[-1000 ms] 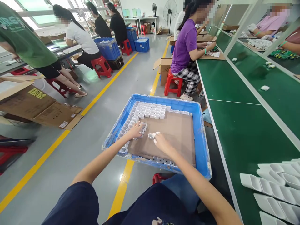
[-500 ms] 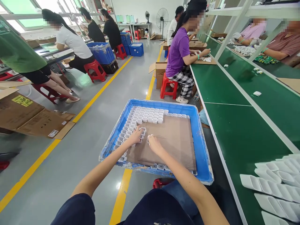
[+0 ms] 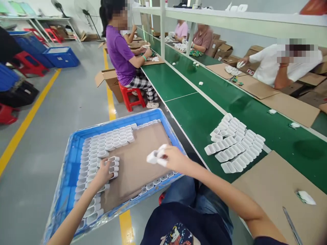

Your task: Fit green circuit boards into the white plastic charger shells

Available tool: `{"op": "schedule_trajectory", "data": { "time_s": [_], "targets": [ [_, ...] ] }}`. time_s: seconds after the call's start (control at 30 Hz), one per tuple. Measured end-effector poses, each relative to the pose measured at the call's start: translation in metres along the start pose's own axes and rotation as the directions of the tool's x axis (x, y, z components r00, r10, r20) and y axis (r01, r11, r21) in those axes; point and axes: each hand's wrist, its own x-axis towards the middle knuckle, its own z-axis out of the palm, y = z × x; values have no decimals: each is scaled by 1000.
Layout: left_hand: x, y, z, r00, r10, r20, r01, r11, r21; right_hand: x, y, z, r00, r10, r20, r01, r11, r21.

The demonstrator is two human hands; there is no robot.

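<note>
My left hand is inside the blue crate, its fingers closed around a short row of small white plastic cups. That row stands beside the packed rows of similar cups along the left side. My right hand is raised over the crate's right part, pinching a few white plastic cups blurred by motion. Beneath both hands lies a brown cardboard sheet, with more cups showing along its far and near edges. The blue crate sits tilted in view in front of my knees.
On the green table to the right lie several rows of white cups. Nearer are a cardboard sheet, tweezers and a small white-and-green part. A co-worker in purple sits beyond the crate; others sit across the table.
The view has turned right, bringing the rows of cups on the table fully into sight. My right hand has moved up and rightward from the cardboard with cups; my left stays at its row.
</note>
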Motion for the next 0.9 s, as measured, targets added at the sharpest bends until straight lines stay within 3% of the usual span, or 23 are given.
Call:
{"op": "schedule_trajectory", "data": {
  "time_s": [0.1, 0.2, 0.27, 0.4, 0.5, 0.57, 0.63, 0.7, 0.9],
  "targets": [
    [6, 21, -29, 997, 58, -41, -58, 998, 6, -46, 49, -73, 969, 162, -185, -176, 983, -59],
    [19, 78, -65, 973, 221, -62, -222, 975, -15, -63, 113, -131, 885, 347, -310, -404, 904, -141],
    [31, 141, -84, 915, 400, -57, -403, 914, -48, -58, 154, -157, 835, 429, -344, -514, 832, -210],
    [61, 302, -94, 697, 717, -20, -716, 695, -71, -37, 211, -175, 757, 546, -358, -652, 665, -364],
    [86, 404, -84, 570, 821, 40, -820, 571, -27, -29, 235, -170, 745, 566, -354, -664, 579, -472],
    [98, 448, -74, 518, 850, 95, -855, 519, 14, -27, 245, -164, 760, 554, -339, -642, 555, -529],
    [104, 473, -66, 474, 868, 148, -880, 473, 45, -28, 251, -159, 780, 539, -318, -611, 547, -572],
    [104, 481, -59, 429, 883, 190, -903, 427, 55, -30, 254, -157, 802, 526, -285, -576, 552, -602],
    [90, 470, -53, 298, 935, 192, -947, 314, -62, -47, 248, -156, 852, 510, -121, -447, 587, -675]
  ]
}}
